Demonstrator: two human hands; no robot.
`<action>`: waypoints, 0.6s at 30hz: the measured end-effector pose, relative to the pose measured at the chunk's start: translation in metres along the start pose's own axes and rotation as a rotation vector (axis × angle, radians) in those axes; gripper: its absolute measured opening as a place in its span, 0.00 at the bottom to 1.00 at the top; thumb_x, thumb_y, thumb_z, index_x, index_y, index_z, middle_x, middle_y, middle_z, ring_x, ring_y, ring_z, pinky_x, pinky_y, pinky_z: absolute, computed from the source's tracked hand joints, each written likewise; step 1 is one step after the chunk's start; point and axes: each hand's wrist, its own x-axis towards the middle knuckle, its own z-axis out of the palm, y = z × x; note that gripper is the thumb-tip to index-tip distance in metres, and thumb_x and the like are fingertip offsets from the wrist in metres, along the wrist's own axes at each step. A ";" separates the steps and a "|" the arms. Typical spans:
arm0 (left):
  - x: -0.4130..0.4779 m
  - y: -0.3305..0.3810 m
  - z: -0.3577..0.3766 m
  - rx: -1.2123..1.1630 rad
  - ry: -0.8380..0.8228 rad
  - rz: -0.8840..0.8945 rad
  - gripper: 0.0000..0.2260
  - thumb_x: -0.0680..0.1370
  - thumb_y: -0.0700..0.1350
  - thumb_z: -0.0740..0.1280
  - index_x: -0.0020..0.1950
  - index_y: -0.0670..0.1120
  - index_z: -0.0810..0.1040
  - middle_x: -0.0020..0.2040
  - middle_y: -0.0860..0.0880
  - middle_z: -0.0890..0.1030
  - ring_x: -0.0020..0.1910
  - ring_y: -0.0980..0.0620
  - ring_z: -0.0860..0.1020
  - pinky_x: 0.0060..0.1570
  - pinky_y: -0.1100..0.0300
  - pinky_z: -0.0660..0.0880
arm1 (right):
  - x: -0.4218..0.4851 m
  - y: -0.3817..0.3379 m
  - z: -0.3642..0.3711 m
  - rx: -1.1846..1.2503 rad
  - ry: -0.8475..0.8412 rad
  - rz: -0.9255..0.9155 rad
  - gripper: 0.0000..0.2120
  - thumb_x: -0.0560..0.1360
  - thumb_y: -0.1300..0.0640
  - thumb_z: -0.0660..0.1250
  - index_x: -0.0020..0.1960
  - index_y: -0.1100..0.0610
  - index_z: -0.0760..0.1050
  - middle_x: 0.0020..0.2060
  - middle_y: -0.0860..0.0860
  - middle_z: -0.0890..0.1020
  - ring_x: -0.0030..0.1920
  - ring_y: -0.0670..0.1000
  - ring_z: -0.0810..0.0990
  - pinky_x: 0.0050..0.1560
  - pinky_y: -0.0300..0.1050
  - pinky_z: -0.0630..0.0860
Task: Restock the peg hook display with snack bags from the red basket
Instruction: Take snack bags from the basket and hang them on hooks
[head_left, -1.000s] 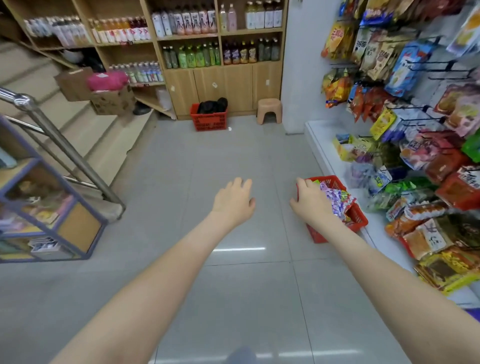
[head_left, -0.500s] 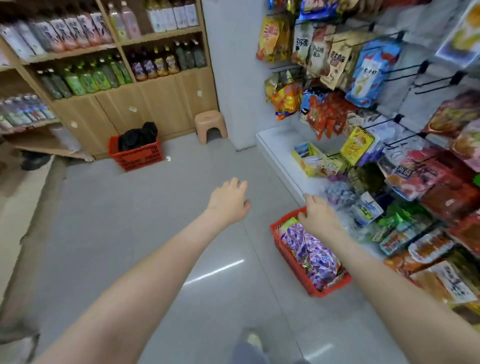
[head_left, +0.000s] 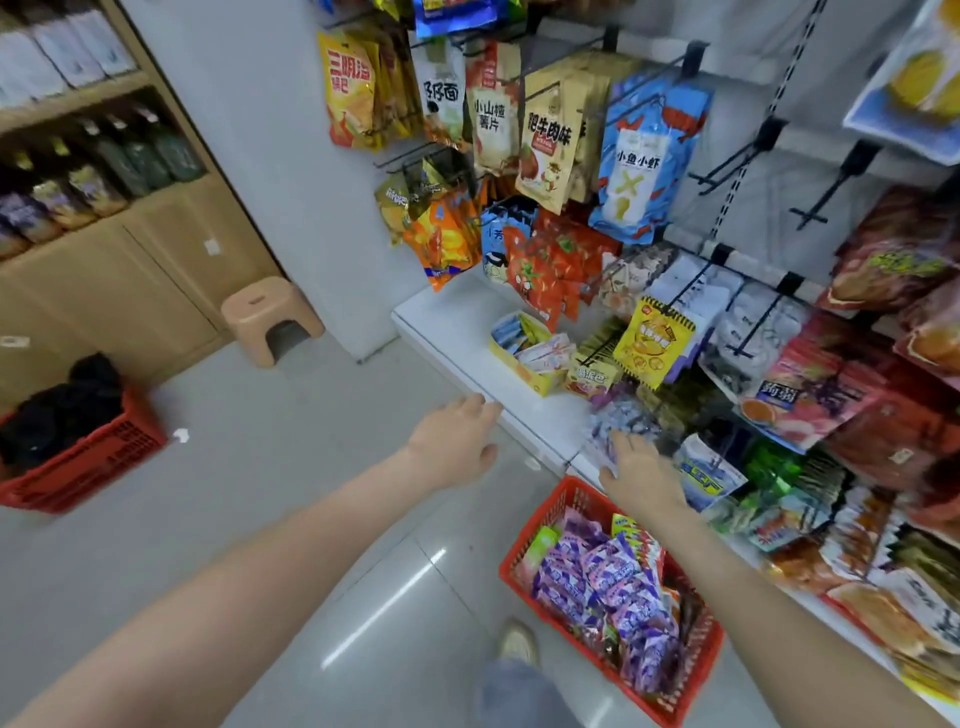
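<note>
The red basket (head_left: 551, 519) stands on the floor by the display's white base, filled with purple snack bags (head_left: 605, 579). My right hand (head_left: 638, 475) is stretched out above the basket's far end, fingers straight, their tips at some pale purple bags (head_left: 621, 420) low on the display. My left hand (head_left: 457, 441) hovers open over the floor near the base's edge and holds nothing. The peg hook display (head_left: 649, 171) fills the right side with hanging snack bags. Bare black hooks (head_left: 727, 171) stick out at its upper right.
A white base shelf (head_left: 457, 322) juts out under the hooks, with a yellow carton (head_left: 530, 364) on it. A beige stool (head_left: 270, 317) stands by the wall corner. A second red basket (head_left: 104, 457) with dark items sits on the left floor. My shoe (head_left: 517, 642) is beside the basket.
The view has swung right and closer to the display. My right hand has left the red basket's rim and reached forward to the low bags. The basket now lies below my right forearm.
</note>
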 end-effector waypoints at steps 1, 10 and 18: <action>0.019 -0.010 0.004 -0.009 -0.002 0.009 0.24 0.80 0.51 0.59 0.73 0.44 0.60 0.68 0.43 0.67 0.64 0.43 0.69 0.59 0.52 0.68 | 0.016 -0.001 0.001 0.009 -0.019 0.014 0.25 0.79 0.51 0.57 0.73 0.57 0.56 0.68 0.56 0.67 0.68 0.56 0.65 0.62 0.51 0.67; 0.159 -0.038 0.064 -0.025 -0.154 0.181 0.23 0.79 0.50 0.60 0.72 0.45 0.62 0.69 0.45 0.67 0.66 0.45 0.68 0.61 0.53 0.68 | 0.092 0.021 0.051 0.010 -0.151 0.197 0.27 0.80 0.51 0.57 0.76 0.56 0.53 0.71 0.55 0.64 0.71 0.55 0.63 0.68 0.48 0.62; 0.269 -0.015 0.200 0.044 -0.284 0.436 0.26 0.78 0.51 0.59 0.73 0.44 0.59 0.70 0.42 0.65 0.65 0.43 0.69 0.59 0.50 0.70 | 0.113 0.082 0.182 0.102 -0.248 0.422 0.28 0.80 0.52 0.56 0.76 0.56 0.51 0.73 0.54 0.62 0.72 0.54 0.61 0.69 0.46 0.60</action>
